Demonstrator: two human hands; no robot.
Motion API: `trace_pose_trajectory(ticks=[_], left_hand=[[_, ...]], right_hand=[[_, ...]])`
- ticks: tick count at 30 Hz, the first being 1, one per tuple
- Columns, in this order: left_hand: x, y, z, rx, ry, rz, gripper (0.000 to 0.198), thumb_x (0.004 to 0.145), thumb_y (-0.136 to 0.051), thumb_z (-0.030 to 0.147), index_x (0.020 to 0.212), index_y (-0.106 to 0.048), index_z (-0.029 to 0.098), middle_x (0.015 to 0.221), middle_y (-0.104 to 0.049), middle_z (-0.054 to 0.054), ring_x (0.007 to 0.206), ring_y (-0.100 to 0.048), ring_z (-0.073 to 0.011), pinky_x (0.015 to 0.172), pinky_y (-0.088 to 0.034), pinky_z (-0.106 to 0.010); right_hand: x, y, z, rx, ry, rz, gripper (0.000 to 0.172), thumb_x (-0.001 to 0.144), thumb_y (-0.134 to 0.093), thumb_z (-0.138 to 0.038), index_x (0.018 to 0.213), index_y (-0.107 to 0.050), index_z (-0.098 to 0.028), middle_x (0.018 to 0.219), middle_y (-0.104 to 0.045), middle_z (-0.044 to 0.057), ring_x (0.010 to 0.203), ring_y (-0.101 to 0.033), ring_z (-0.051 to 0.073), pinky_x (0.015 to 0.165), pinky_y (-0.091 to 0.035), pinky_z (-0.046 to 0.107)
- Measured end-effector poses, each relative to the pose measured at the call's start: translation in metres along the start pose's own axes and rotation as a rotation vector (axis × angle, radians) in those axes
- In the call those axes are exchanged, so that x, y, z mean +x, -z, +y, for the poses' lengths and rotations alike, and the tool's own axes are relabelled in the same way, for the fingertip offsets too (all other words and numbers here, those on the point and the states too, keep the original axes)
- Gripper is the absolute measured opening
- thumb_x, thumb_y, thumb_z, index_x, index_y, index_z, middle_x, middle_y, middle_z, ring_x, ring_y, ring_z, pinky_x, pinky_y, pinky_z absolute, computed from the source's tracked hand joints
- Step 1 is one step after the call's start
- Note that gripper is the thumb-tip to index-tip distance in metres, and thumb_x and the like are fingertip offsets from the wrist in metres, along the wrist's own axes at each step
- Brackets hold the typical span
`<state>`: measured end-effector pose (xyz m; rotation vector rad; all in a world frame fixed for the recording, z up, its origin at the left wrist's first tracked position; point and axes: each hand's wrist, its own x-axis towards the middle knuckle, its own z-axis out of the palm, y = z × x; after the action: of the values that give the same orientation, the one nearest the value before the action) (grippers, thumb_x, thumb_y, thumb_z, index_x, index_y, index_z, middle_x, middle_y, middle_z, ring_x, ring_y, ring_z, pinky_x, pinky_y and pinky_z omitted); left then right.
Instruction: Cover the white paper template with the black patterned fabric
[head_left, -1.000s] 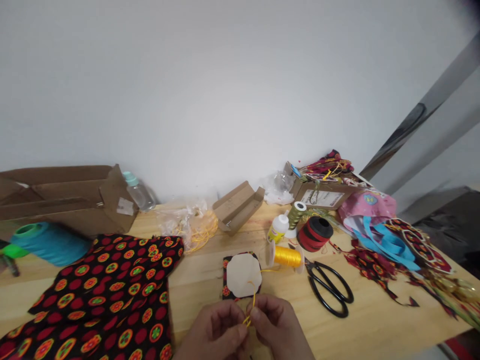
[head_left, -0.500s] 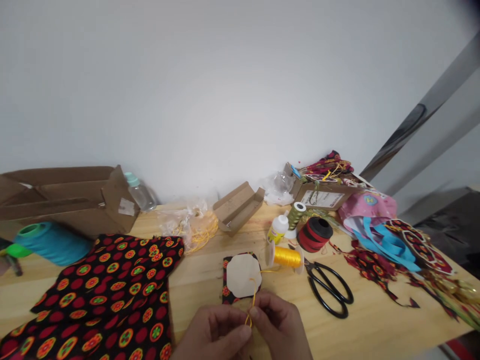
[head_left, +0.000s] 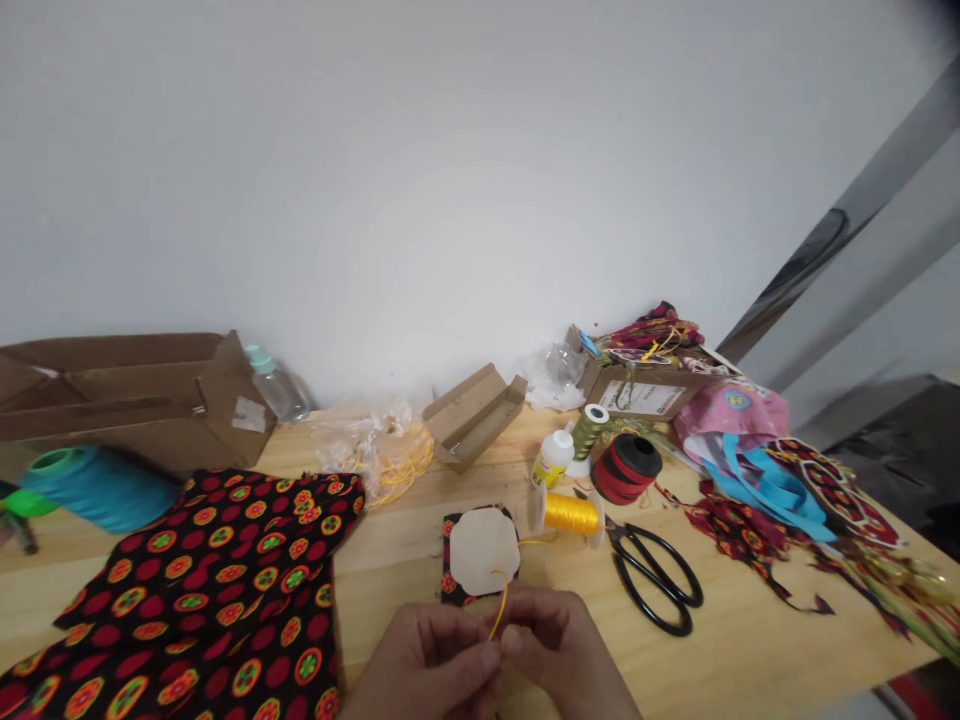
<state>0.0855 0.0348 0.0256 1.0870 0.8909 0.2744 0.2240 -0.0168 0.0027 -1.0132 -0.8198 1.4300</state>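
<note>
Thumb and fingers of my left hand [head_left: 431, 660] are closed on a thin yellow cord [head_left: 501, 600]. Beside it, with fingertips touching, my right hand [head_left: 562, 650] pinches the same cord. Its free end curls up over a beige scalloped card [head_left: 480, 550], which lies on a square of patterned black fabric [head_left: 450, 590] just beyond my hands. The part of the cord between my fingers is hidden. A spool of yellow cord [head_left: 570, 513] lies right of the card, with a strand running from it toward the card.
Black-handled scissors [head_left: 660, 580] lie at right, near a glue bottle [head_left: 553, 458], a green thread spool [head_left: 589, 435] and a red-and-black spool [head_left: 626, 470]. Patterned cloth [head_left: 225, 590] covers the left. Cardboard boxes [head_left: 476, 415] stand along the wall; fabric scraps [head_left: 739, 525] lie far right.
My fingertips have drawn closer together, and the small yellow loop between them is now hidden. The cord's free end has bent over into a curl. The view has shifted slightly.
</note>
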Motion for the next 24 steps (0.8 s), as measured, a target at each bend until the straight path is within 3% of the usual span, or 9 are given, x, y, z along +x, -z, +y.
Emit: trace_pose_trajectory(ticks=[2, 6, 14, 18, 24], left_hand=[[-0.0004, 0.0, -0.0009, -0.013, 0.01, 0.014, 0.037, 0.058, -0.069, 0.05, 0.054, -0.062, 0.014, 0.045, -0.054, 0.004, 0.041, -0.047, -0.0066, 0.043, -0.034, -0.019], [-0.0021, 0.0012, -0.0026, -0.094, 0.032, 0.001, 0.036, 0.054, -0.074, 0.048, 0.056, -0.065, 0.014, 0.047, -0.059, 0.002, 0.042, -0.051, -0.0068, 0.043, -0.035, -0.017], [-0.0067, 0.004, -0.0007, -0.425, 0.087, -0.12, 0.033, 0.06, -0.073, 0.045, 0.062, -0.069, 0.013, 0.057, -0.068, -0.002, 0.046, -0.057, -0.0062, 0.044, -0.038, -0.014], [-0.004, 0.0037, -0.0027, -0.448, 0.089, -0.166, 0.03, 0.056, -0.076, 0.042, 0.06, -0.068, 0.013, 0.056, -0.068, -0.002, 0.045, -0.057, -0.0047, 0.045, -0.037, -0.013], [0.0008, 0.0017, -0.0048, -0.381, 0.093, -0.117, 0.027, 0.057, -0.076, 0.039, 0.056, -0.067, 0.013, 0.051, -0.064, 0.002, 0.041, -0.054, -0.0027, 0.041, -0.035, -0.011]], right_hand=[[0.0008, -0.001, -0.0047, -0.028, 0.032, -0.029, 0.018, 0.065, -0.07, -0.038, 0.071, -0.072, -0.021, 0.067, -0.063, 0.001, 0.067, -0.055, 0.014, 0.065, -0.04, 0.024], [0.0033, -0.0016, -0.0106, -0.036, 0.026, -0.066, 0.014, 0.066, -0.07, -0.036, 0.067, -0.072, -0.022, 0.061, -0.059, -0.001, 0.061, -0.053, 0.012, 0.063, -0.04, 0.024], [0.0057, 0.001, -0.0061, -0.026, 0.027, -0.056, 0.014, 0.067, -0.069, -0.033, 0.063, -0.072, -0.02, 0.059, -0.057, -0.002, 0.056, -0.051, 0.01, 0.057, -0.039, 0.021], [0.0044, 0.0007, -0.0067, -0.058, 0.003, -0.041, 0.011, 0.067, -0.07, -0.03, 0.063, -0.071, -0.02, 0.059, -0.057, -0.001, 0.056, -0.051, 0.01, 0.055, -0.038, 0.022], [0.0046, 0.004, -0.0074, -0.172, 0.018, -0.001, 0.017, 0.066, -0.07, -0.033, 0.062, -0.07, -0.016, 0.061, -0.056, 0.0, 0.06, -0.05, 0.012, 0.057, -0.036, 0.023]])
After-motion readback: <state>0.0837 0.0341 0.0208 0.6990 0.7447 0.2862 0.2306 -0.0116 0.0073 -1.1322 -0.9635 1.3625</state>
